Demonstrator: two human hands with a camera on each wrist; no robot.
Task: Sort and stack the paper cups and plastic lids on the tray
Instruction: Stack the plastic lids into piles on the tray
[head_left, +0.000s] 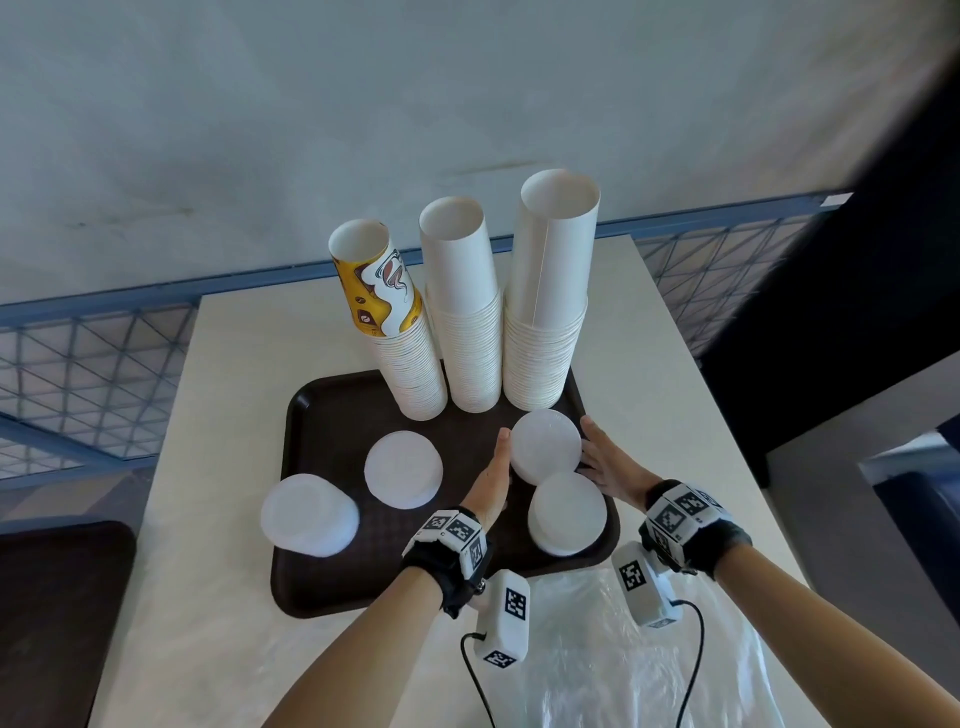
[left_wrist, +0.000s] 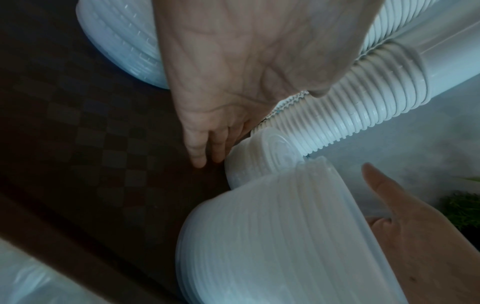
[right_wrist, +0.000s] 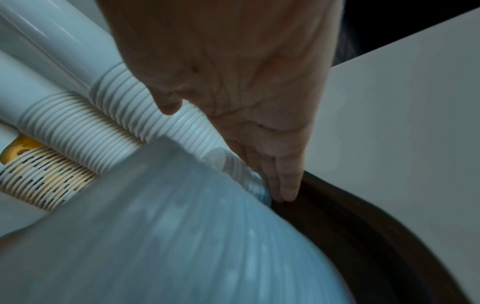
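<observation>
A brown tray (head_left: 337, 415) carries three tall cup stacks at its back: one topped by a yellow printed cup (head_left: 387, 322) and two plain white ones (head_left: 465, 312) (head_left: 550, 301). Several stacks of clear plastic lids stand in front. My left hand (head_left: 496, 467) (left_wrist: 207, 133) and right hand (head_left: 602, 457) (right_wrist: 280, 164) flank the far-right lid stack (head_left: 545, 447) (left_wrist: 259, 160), straight fingers touching its two sides and pointing down at the tray. Another lid stack (head_left: 566, 512) (left_wrist: 285, 236) stands just in front of it, between my wrists.
Two more lid stacks stand to the left, one mid-tray (head_left: 402, 470) and one at the tray's left rim (head_left: 309, 514). A clear plastic bag (head_left: 597, 649) lies on the white table in front. A second brown tray (head_left: 57, 597) sits lower left. A blue mesh railing (head_left: 93, 364) runs behind.
</observation>
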